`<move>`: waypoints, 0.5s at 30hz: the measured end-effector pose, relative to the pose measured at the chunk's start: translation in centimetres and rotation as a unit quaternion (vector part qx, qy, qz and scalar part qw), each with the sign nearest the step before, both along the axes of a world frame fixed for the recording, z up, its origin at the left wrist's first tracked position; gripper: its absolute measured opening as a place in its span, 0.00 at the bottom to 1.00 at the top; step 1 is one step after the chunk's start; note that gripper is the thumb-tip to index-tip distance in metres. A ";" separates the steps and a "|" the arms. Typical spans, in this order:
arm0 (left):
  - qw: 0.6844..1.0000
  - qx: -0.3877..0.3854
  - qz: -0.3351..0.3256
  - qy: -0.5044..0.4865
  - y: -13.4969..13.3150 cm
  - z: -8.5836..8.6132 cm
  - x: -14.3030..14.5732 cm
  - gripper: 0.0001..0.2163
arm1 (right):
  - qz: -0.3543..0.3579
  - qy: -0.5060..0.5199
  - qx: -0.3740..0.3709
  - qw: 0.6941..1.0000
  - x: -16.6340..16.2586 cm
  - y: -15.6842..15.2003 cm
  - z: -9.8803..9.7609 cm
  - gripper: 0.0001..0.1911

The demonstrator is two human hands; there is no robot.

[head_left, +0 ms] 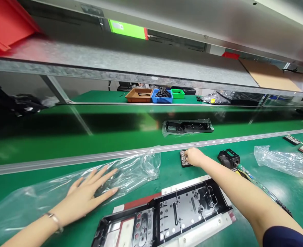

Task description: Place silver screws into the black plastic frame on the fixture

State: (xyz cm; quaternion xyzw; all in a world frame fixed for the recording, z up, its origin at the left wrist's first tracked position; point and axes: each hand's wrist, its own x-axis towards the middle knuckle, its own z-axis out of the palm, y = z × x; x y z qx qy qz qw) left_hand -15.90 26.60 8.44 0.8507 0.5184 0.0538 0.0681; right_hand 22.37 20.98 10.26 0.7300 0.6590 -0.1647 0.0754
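Blue bin (162,100) of black parts, left hand (89,192) flat, open on plastic bag (64,192), right hand (194,157) pinching at small tray (183,160).

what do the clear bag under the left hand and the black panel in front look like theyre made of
The clear crinkled bag under the left hand looks like thin glossy plastic film: transparent, wrinkled, catching glare. The black rectangular panel looks like moulded matte plastic, judging by its ribs, slots and holes.

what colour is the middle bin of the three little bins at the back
Blue; the middle bin sits between a brown tray and a green bin, clearest in the head view.
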 end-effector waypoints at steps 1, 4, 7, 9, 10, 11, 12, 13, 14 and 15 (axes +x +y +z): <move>1.000 0.017 -0.003 -0.014 -0.5 0.7 0.2 0.28 | 0.006 -0.004 -0.002 1.000 0.0 0.1 0.1 0.14; 0.992 0.058 -0.040 -0.100 -3.5 3.7 2.5 0.26 | 0.012 -0.016 -0.011 1.000 0.0 0.3 0.1 0.14; 0.968 -0.031 -0.024 -0.249 -8.2 6.5 6.8 0.24 | 0.010 -0.029 -0.020 0.999 -0.1 0.6 0.0 0.14; 0.942 -0.095 -0.031 -0.321 -11.5 7.1 10.1 0.22 | 0.011 -0.036 -0.021 0.999 -0.2 0.7 -0.1 0.14; 0.928 -0.132 -0.031 -0.347 -12.9 6.9 11.7 0.20 | 0.012 -0.039 -0.020 0.999 -0.2 0.8 -0.1 0.14; 0.912 -0.168 -0.039 -0.373 -14.2 6.3 13.2 0.18 | 0.012 -0.042 -0.020 0.999 -0.2 0.8 -0.1 0.14; 0.893 -0.212 -0.058 -0.392 -15.2 5.6 14.4 0.17 | 0.013 -0.045 -0.019 0.999 -0.2 0.9 -0.2 0.14; 0.874 -0.248 -0.071 -0.412 -15.9 4.7 15.4 0.16 | 0.014 -0.048 -0.019 0.999 -0.2 0.9 -0.2 0.15; 0.858 -0.284 -0.084 -0.419 -16.5 3.8 16.2 0.16 | 0.015 -0.051 -0.020 0.998 -0.2 0.9 -0.3 0.15; 0.850 -0.300 -0.092 -0.423 -16.9 2.9 16.7 0.16 | 0.016 -0.053 -0.021 0.998 -0.1 1.0 -0.3 0.15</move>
